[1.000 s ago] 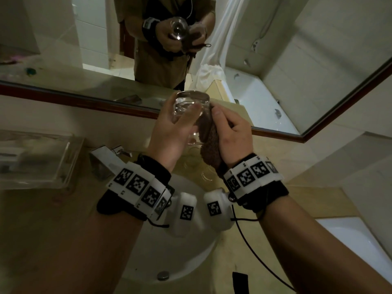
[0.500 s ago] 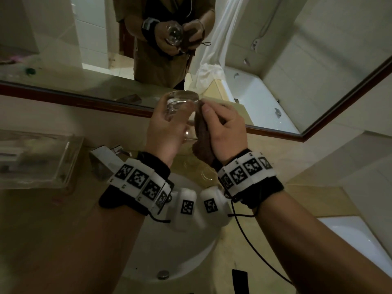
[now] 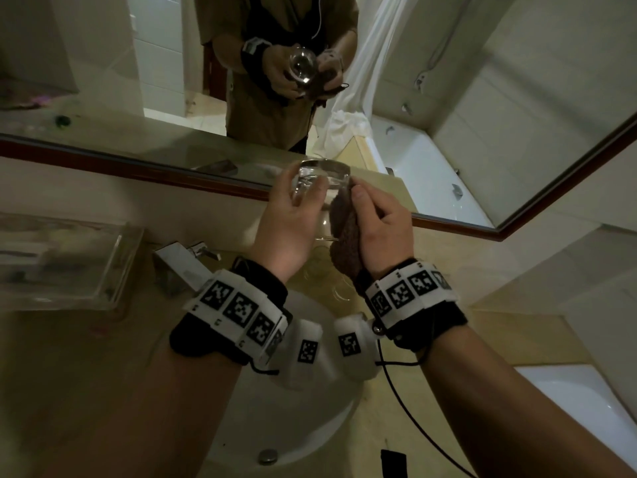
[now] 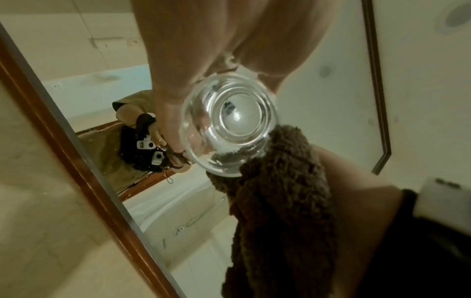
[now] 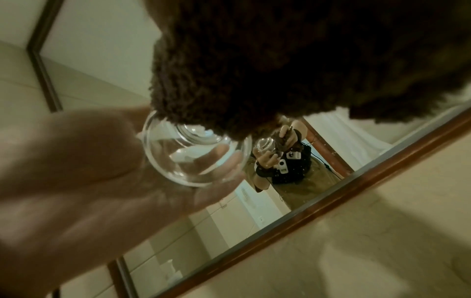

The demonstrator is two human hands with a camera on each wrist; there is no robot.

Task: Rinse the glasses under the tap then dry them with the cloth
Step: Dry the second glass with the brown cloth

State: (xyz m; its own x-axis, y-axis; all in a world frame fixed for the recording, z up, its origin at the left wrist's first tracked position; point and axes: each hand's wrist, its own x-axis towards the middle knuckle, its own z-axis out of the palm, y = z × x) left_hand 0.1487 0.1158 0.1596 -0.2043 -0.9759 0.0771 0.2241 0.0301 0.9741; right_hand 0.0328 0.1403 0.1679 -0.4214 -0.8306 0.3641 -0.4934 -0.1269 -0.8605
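While the drying step is judged to be in hand, the clear round drinking glass (image 3: 319,188) is held raised above the white basin (image 3: 275,426) in the head view, gripped around its wall by the curled fingers of the left hand (image 3: 293,222). The shaggy brown cloth (image 3: 344,232) is pinched against the glass's side by the thumb and fingers of the right hand (image 3: 379,229). A chrome tap (image 3: 182,263) is seen below left; no water is seen running.

In the left wrist view, the glass (image 4: 229,125) is seen end on, with the cloth (image 4: 280,201) pressed against its lower edge.

In the right wrist view, the glass (image 5: 196,153) is seen wrapped by left-hand fingers, the cloth (image 5: 280,60) overlapping its upper side.

For a sound result, it is judged that the glass should be rotated steadily against the cloth, with firm but light pressure, and kept over the basin.

Compared with half a second earlier, the hands are found almost unchanged; the right thumb is set slightly lower on the cloth.
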